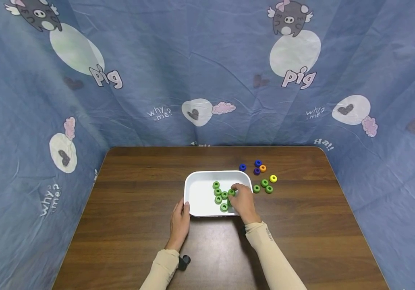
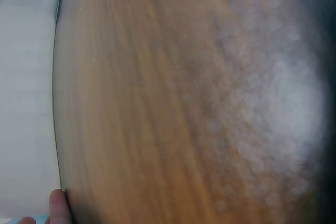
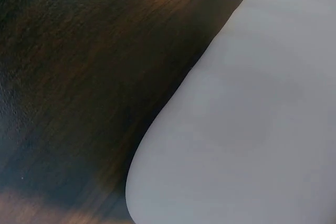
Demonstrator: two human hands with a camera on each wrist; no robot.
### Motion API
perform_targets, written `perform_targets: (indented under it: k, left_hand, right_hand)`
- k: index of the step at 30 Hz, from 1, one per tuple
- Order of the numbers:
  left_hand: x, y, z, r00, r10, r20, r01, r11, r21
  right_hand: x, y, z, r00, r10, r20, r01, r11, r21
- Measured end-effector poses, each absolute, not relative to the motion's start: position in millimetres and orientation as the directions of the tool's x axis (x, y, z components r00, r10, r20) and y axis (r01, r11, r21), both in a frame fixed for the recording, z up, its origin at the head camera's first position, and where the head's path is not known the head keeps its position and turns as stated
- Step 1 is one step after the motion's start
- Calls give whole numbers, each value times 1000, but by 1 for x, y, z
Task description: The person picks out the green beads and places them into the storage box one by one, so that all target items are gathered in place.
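A white rectangular tray (image 1: 201, 197) lies on the table with several green rings (image 1: 218, 192) inside, mostly in its middle and right part. At its front left corner my left hand (image 1: 180, 223) grips the edge, thumb near the rim. The left wrist view shows the tray's side wall (image 2: 26, 103) and a thumb tip (image 2: 59, 208) at its lower corner. My right hand (image 1: 244, 203) reaches over the right side of the tray and pinches a green ring between thumb and index finger. Part of another green ring is hidden by that hand. In the right wrist view only the tray's outside (image 3: 236, 119) shows.
Right of the tray lie several loose rings: green rings (image 1: 264, 183), a yellow ring (image 1: 273, 179), an orange ring (image 1: 262, 168) and blue rings (image 1: 242, 167). A brown wooden table (image 1: 138, 185) carries everything. Blue printed cloth (image 1: 149, 72) hangs behind and at both sides.
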State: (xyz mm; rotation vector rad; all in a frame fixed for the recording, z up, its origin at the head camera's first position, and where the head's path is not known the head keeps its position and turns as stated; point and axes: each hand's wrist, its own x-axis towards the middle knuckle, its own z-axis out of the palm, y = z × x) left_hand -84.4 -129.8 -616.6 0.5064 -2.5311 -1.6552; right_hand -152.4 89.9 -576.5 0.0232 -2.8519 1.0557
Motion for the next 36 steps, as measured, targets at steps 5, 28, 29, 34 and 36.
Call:
perform_targets:
  k: [5, 28, 29, 34, 36]
  left_hand:
    - [-85, -129, -616, -942, -313, -120, -235, 360, 903]
    - [-86, -129, -618, -940, -318, -125, -240, 354, 904]
    - [-85, -129, -618, -940, -317, -125, -239, 352, 905]
    - [-85, -129, -618, -941, -316, -121, -234, 350, 907]
    - [-85, -129, -618, -941, -317, -122, -237, 353, 905]
  right_hand:
    - [-155, 90, -579, -996, 13, 86, -45, 768, -638]
    - [-163, 88, -580, -999, -29, -30, -3, 771, -637]
    - [-163, 88, -580, -999, -30, -32, -3, 771, -637]
    - [-164, 88, -581, -999, -34, -36, -3, 769, -639]
    - [-165, 88, -582, -999, -35, -35, -5, 771, -637]
